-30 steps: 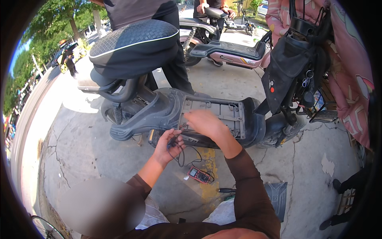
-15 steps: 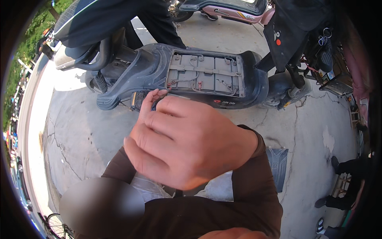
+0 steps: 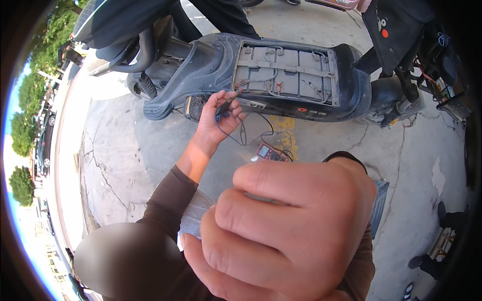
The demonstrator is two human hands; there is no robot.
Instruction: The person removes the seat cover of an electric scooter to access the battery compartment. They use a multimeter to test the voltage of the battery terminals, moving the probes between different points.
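Observation:
My left hand is closed around a black multimeter probe; its fingertips are beside the near left corner of the scooter's battery compartment. From it, thin black leads loop down to a red multimeter with a small screen, lying on the ground. My right hand, large and near the camera, has its fingers curled inward; whatever they hold is hidden. Behind both hands stands a dark electric scooter, its floorboard uncovered. Grey batteries fill the opening, with cables, red and dark terminals, and a strap across them.
Another person's dark-trousered leg is behind the scooter. A black bag hangs at the right. A dark panel lies on the cracked concrete ground. Another person's dark shoes show at the right edge.
The view has shifted, placing the scooter higher and farther right. My right hand has come closer to the camera and moved right and down, uncovering my left hand, the leads and the multimeter.

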